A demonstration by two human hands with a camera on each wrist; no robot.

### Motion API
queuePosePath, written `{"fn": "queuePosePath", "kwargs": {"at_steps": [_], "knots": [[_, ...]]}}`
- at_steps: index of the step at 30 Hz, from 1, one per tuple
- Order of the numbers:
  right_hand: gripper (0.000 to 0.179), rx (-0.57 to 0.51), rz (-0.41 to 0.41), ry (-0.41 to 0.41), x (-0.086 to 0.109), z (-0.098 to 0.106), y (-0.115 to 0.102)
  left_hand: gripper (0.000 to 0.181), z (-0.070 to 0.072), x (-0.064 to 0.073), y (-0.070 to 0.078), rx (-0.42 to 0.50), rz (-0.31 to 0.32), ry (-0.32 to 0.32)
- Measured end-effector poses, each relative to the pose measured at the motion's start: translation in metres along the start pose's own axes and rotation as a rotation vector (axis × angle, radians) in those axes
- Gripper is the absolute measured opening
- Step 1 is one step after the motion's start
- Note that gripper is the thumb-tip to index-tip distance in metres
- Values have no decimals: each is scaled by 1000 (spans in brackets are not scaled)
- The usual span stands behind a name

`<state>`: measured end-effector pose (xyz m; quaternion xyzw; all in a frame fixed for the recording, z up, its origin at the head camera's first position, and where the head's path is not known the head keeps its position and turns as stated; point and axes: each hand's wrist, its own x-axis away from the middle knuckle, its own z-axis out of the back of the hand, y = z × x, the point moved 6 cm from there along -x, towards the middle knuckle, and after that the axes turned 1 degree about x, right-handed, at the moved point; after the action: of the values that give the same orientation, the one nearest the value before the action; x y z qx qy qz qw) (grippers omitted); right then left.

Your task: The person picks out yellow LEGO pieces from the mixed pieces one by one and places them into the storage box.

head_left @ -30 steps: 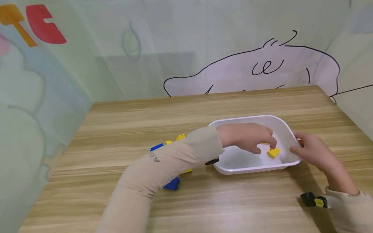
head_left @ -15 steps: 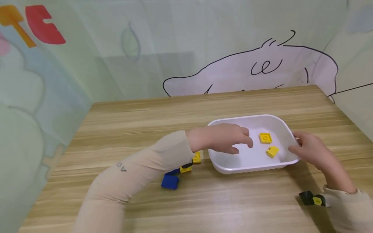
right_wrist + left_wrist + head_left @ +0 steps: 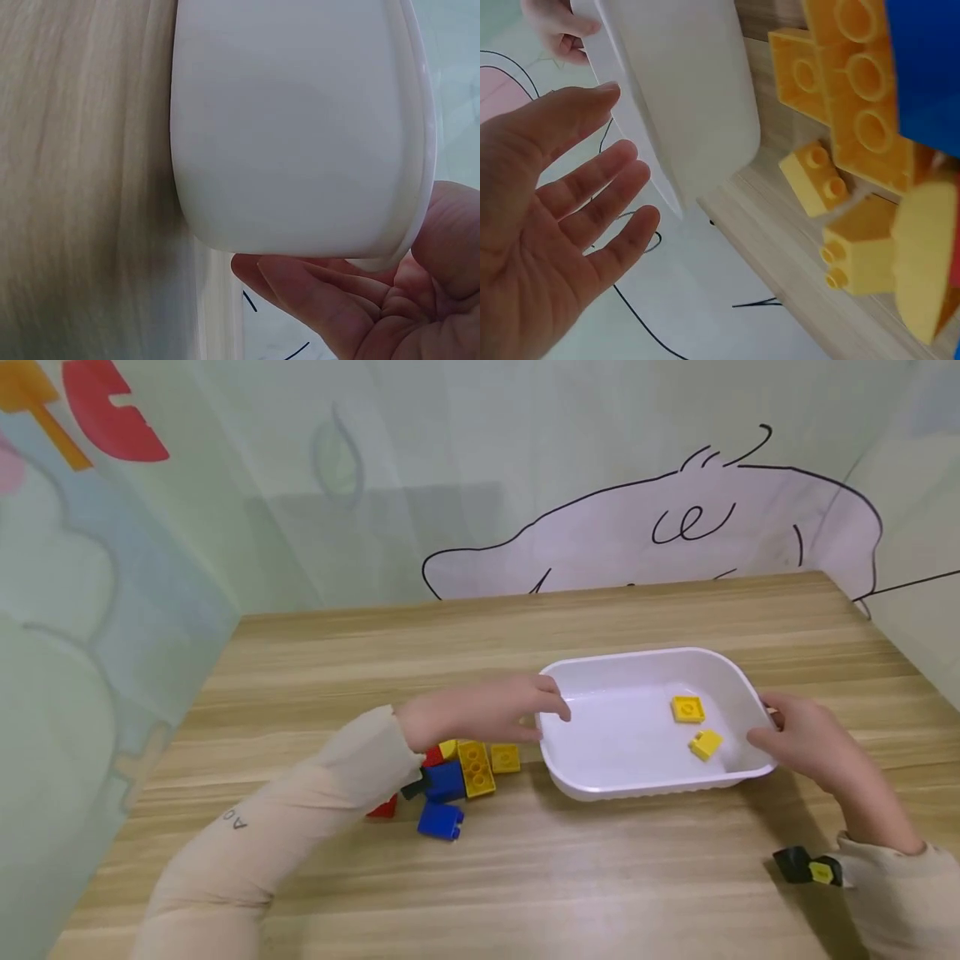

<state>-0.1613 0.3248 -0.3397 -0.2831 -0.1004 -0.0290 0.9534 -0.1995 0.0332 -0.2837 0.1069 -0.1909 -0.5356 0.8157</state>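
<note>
My left hand hovers by the near-left rim of a white plastic tray, fingers apart and loosely bent. In the left wrist view its palm holds nothing. At the opposite end, my right hand grips the tray's right rim, thumb on top; the right wrist view shows the fingers against the outside wall. Inside the tray lie a flat yellow brick and a small yellow brick. Below my left hand sits a pile of toy bricks, among them a long yellow brick and a blue brick.
A single blue brick lies in front of the pile, and a red brick shows beside my left sleeve. My left forearm covers part of the pile. The wooden table ends at a printed cloth wall.
My left hand has moved left, out from over the tray to its left rim, uncovering the yellow bricks inside and more of the pile. My right hand keeps its grip on the tray.
</note>
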Motion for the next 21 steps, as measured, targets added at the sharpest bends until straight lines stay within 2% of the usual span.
{"fn": "queuePosePath", "kwargs": {"at_steps": [5, 10, 21], "knots": [[56, -2, 2, 6, 0, 1, 0, 33, 4, 15, -13, 35, 43, 42], [56, -3, -5, 3, 0, 1, 1, 32, 7, 21, -23, 27, 76, 75], [55, -7, 4, 12, -1, 1, 1, 31, -6, 20, -45, 41, 162, 32]]}}
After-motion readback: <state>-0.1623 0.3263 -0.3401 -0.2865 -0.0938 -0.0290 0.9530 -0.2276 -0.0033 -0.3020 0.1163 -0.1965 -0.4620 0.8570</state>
